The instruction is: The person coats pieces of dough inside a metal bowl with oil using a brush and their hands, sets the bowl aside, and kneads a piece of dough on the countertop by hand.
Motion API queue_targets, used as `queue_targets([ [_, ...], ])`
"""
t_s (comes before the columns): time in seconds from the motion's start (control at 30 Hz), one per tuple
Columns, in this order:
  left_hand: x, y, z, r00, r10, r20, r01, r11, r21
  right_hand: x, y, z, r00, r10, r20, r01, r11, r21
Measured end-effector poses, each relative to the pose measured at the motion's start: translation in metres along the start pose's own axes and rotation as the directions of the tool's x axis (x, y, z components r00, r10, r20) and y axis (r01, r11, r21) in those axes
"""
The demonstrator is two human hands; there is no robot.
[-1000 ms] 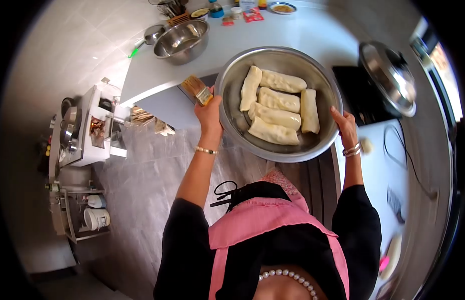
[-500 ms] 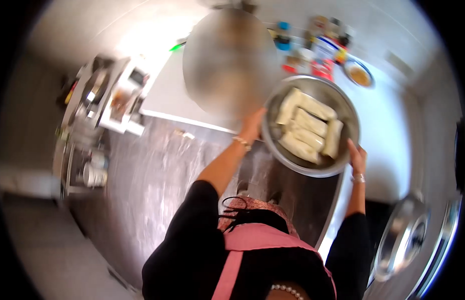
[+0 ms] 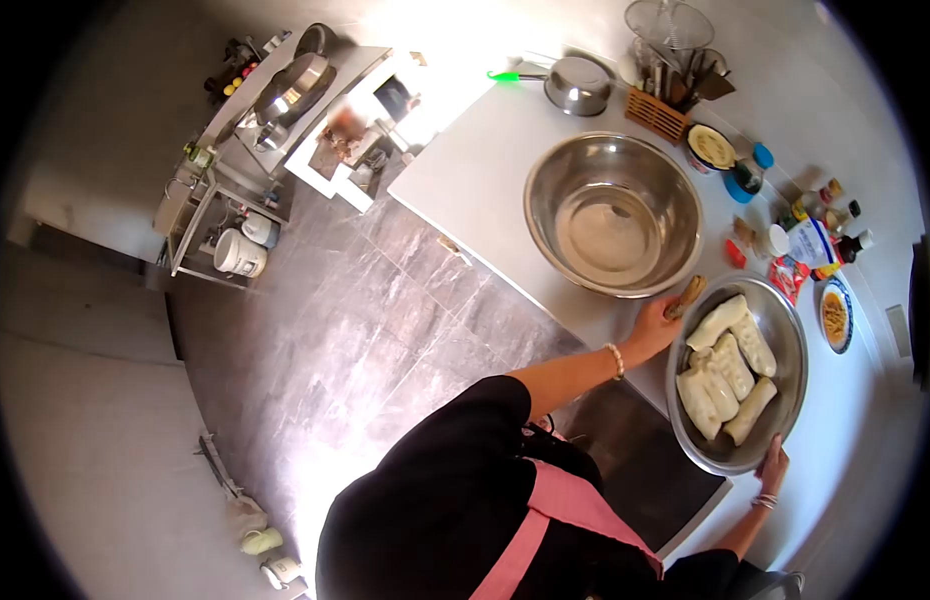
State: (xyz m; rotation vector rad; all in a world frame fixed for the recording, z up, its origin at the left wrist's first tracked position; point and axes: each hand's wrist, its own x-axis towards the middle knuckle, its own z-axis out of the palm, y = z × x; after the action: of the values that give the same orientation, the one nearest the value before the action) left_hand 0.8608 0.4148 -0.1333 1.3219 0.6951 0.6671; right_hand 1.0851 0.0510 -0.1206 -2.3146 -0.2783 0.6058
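A metal bowl (image 3: pixel 791 400) holds several pale, wrapped-looking rolls (image 3: pixel 727 362) lying side by side. My right hand (image 3: pixel 773 466) grips its lower right rim. At the left rim is my left hand (image 3: pixel 653 330), its fingers closed at the bowl's edge and partly hidden. A small brown object (image 3: pixel 686 297) shows at the left fingertips; I cannot tell whether they hold it or it lies behind them. Just beyond my left hand, a larger steel basin (image 3: pixel 613 275) stands on the white counter (image 3: pixel 465 165) with nothing visible in it.
A saucepan (image 3: pixel 578 86) and a slatted utensil holder (image 3: pixel 657 115) stand at the back. Along the wall are a blue-capped jar (image 3: pixel 750 174), several bottles and packets, and a small patterned dish (image 3: pixel 836 315). A pan (image 3: pixel 295 90) rests on a unit at the left.
My view has turned, so counter items appear further right and lower. The bowl of rolls, still between my hands, also sits further right and lower; the blurred basin is now sharp.
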Motion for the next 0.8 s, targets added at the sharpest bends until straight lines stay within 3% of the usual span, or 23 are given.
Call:
queue_targets([
  [0.03, -0.008, 0.007, -0.016, 0.997, -0.043, 0.064, 0.043, 0.999, 0.005, -0.004, -0.024, -0.014, 0.988, 0.146, -0.04, -0.151, 0.91, -0.386],
  [0.1, -0.029, 0.03, -0.049, 0.994, -0.032, 0.109, 0.041, 0.996, -0.078, -0.043, -0.109, -0.024, 0.923, 0.022, -0.384, -0.317, 0.61, -0.726],
  [0.17, -0.053, 0.057, -0.088, 0.995, 0.063, 0.078, -0.042, 0.969, -0.242, -0.051, -0.151, -0.005, 0.922, -0.292, -0.254, 0.031, 0.71, -0.703],
  [0.2, -0.053, 0.051, -0.108, 0.99, 0.135, -0.034, -0.137, 0.987, -0.083, -0.064, -0.18, 0.034, 0.81, -0.546, -0.217, 0.333, 0.731, -0.595],
  [0.23, -0.049, 0.041, -0.131, 0.967, 0.221, -0.124, -0.211, 0.974, 0.086, -0.083, -0.219, 0.084, 0.623, -0.748, -0.23, 0.606, 0.647, -0.463],
  [0.27, -0.039, 0.031, -0.155, 0.945, 0.266, -0.19, -0.245, 0.961, 0.127, -0.107, -0.264, 0.12, 0.605, -0.792, -0.087, 0.691, 0.576, -0.436],
  [0.3, -0.03, 0.026, -0.177, 0.921, 0.299, -0.25, -0.264, 0.951, 0.161, -0.107, -0.289, 0.152, 0.396, -0.912, 0.103, 0.867, 0.335, -0.369],
  [0.33, -0.028, 0.031, -0.2, 0.922, 0.273, -0.275, -0.221, 0.954, 0.204, -0.108, -0.309, 0.185, 0.249, -0.945, 0.212, 0.906, 0.15, -0.396],
  [0.37, -0.024, 0.014, -0.221, 0.904, 0.295, -0.308, -0.232, 0.946, 0.226, -0.112, -0.32, 0.214, 0.361, -0.874, 0.325, 0.902, 0.238, -0.36],
  [0.4, -0.026, 0.04, -0.22, 0.887, 0.213, -0.41, -0.179, 0.977, 0.118, -0.102, -0.315, 0.241, 0.331, -0.857, 0.395, 0.922, 0.205, -0.327],
  [0.43, -0.031, 0.071, -0.215, 0.883, 0.165, -0.44, -0.168, 0.985, 0.032, -0.097, -0.322, 0.259, 0.218, -0.897, 0.384, 0.941, 0.088, -0.327],
  [0.5, -0.033, 0.07, -0.227, 0.874, 0.196, -0.445, -0.182, 0.981, 0.073, -0.083, -0.327, 0.286, 0.208, -0.901, 0.38, 0.915, 0.042, -0.4],
  [0.6, -0.043, 0.069, -0.237, 0.871, 0.12, -0.476, -0.121, 0.992, 0.029, -0.057, -0.312, 0.314, 0.284, -0.828, 0.483, 0.922, 0.098, -0.375],
  [0.7, -0.04, 0.058, -0.249, 0.866, 0.08, -0.493, -0.094, 0.996, -0.004, -0.056, -0.331, 0.31, 0.275, -0.814, 0.511, 0.936, 0.105, -0.337],
  [0.73, -0.033, 0.053, -0.255, 0.844, 0.1, -0.527, -0.093, 0.995, 0.04, -0.059, -0.349, 0.305, 0.305, -0.831, 0.465, 0.926, 0.146, -0.347],
  [0.8, -0.019, 0.059, -0.261, 0.847, 0.05, -0.528, -0.092, 0.994, -0.053, -0.07, -0.389, 0.29, 0.385, -0.875, 0.293, 0.903, 0.293, -0.313],
])
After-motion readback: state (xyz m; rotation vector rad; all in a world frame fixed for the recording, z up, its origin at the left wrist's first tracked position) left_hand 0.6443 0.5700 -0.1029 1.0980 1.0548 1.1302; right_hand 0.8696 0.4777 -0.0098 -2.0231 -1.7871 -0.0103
